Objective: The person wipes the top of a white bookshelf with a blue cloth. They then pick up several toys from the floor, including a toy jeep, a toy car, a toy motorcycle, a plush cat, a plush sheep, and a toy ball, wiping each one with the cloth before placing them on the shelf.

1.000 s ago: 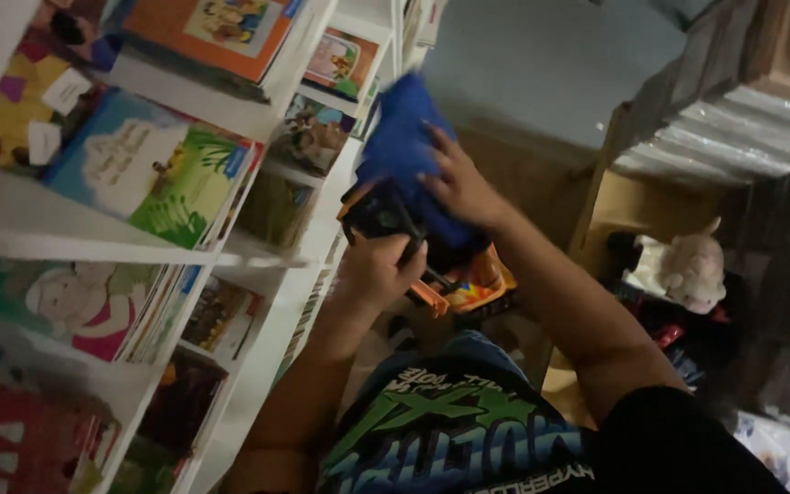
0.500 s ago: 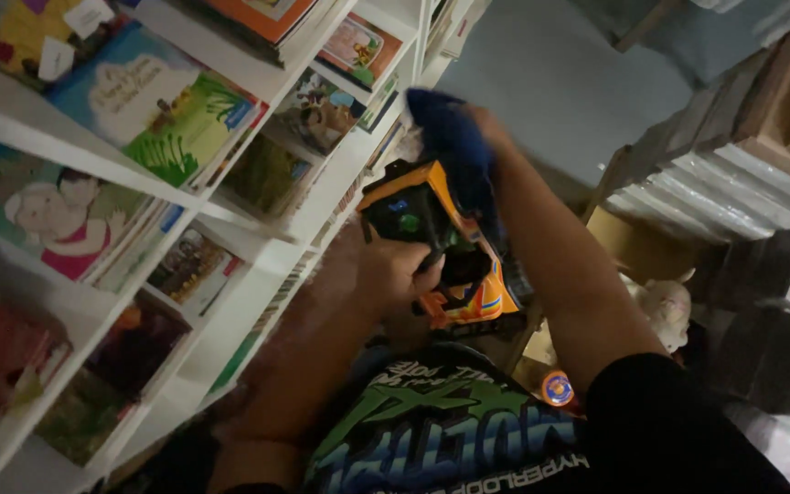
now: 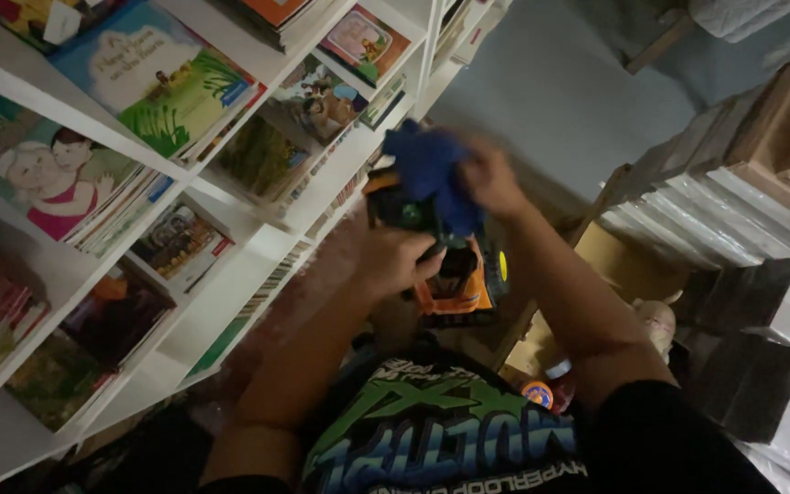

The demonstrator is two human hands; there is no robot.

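Both hands on an orange and black toy truck, a blue cloth pressed to its top.

The left hand (image 3: 395,261) grips the toy truck (image 3: 454,274) from its left side, fingers closed around the dark cab, holding it in the air in front of the person's chest, just right of the white bookshelf (image 3: 258,247). The right hand (image 3: 491,178) is closed on a bunched blue cloth (image 3: 432,174), which lies against the truck's upper end. The truck is tilted, one yellow-hubbed wheel facing right. The bookshelf's compartments hold picture books (image 3: 153,82) with covers facing out. To the right stand stacked cardboard boxes (image 3: 779,137) and dark flat packs. The person wears a dark shirt with green and blue print (image 3: 432,430). The scene is dim and partly blurred.
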